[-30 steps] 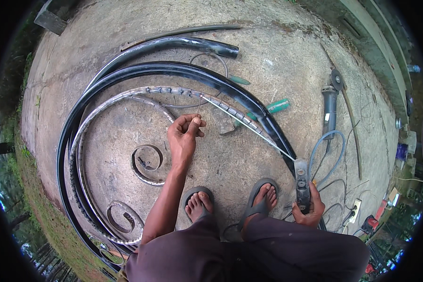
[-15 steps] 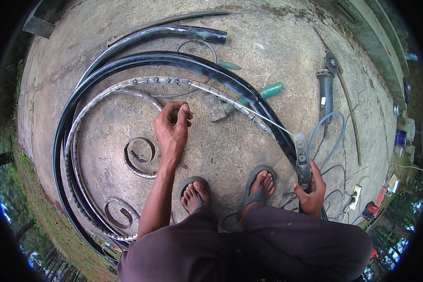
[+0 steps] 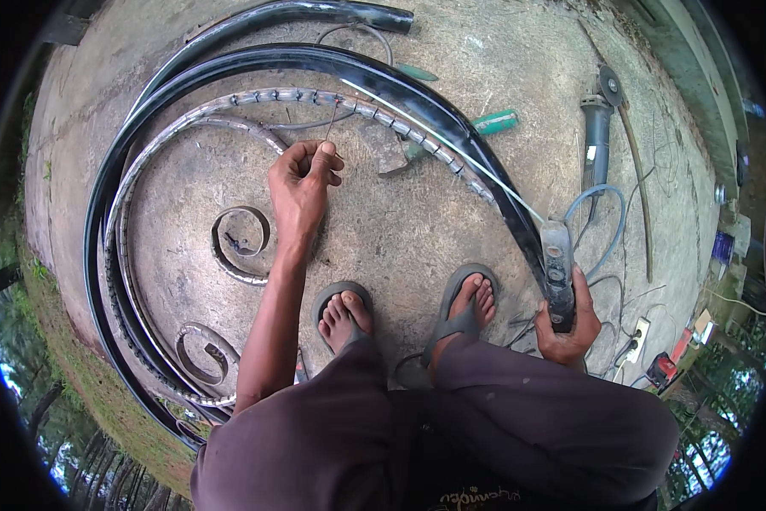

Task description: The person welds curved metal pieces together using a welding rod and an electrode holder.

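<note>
My left hand [image 3: 306, 183] pinches a thin dark wire [image 3: 332, 122], which reaches up to the curved, notched metal bar [image 3: 306, 95]. My right hand [image 3: 568, 328] grips a worn dark electrode holder [image 3: 558, 255]. From its top a long pale rod [image 3: 442, 139] slants up-left, its tip appearing over the black curved tube [image 3: 221, 62], just above the notched bar; whether it touches the tube I cannot tell. Metal scrolls [image 3: 240, 240] lie inside the curves. A green-handled hammer [image 3: 493, 121] lies under the bars, its head showing on the concrete.
An angle grinder [image 3: 597, 136] with cord lies at right, beside a long thin bar [image 3: 638, 187]. A power strip [image 3: 638, 336] and red tools [image 3: 664, 368] sit at lower right. My sandalled feet [image 3: 344, 319] stand below the curves. Grass borders the concrete at left.
The scene has shifted upward in view. The rod's tip has moved off the notched bar to above it, over the black tube. Both hands keep their grips.
</note>
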Action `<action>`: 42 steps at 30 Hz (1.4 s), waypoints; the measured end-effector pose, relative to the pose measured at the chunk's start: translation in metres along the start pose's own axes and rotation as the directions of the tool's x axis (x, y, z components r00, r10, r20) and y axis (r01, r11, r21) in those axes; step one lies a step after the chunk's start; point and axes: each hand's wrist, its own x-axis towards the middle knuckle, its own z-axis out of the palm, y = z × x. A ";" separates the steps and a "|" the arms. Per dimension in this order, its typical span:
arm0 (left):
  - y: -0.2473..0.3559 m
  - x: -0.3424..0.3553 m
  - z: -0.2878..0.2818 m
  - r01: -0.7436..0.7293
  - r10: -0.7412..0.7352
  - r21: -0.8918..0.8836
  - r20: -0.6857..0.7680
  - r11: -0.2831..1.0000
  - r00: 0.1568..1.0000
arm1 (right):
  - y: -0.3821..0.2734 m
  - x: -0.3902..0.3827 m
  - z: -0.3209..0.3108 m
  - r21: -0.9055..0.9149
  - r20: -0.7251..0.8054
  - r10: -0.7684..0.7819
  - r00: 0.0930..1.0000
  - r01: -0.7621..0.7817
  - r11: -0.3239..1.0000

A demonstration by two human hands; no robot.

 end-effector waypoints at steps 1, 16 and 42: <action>-0.001 0.001 0.000 -0.004 0.004 -0.005 0.007 1.000 1.000 | 0.000 -0.001 0.000 0.000 0.002 -0.001 1.000 0.001 1.000; 0.000 0.003 0.003 -0.015 0.016 -0.083 0.012 0.996 1.000 | -0.003 0.002 -0.002 -0.016 0.003 -0.066 0.998 0.066 0.998; 0.015 -0.008 0.009 0.005 -0.008 -0.065 -0.052 0.998 0.999 | -0.011 0.004 -0.003 0.012 0.025 -0.024 0.999 0.024 1.000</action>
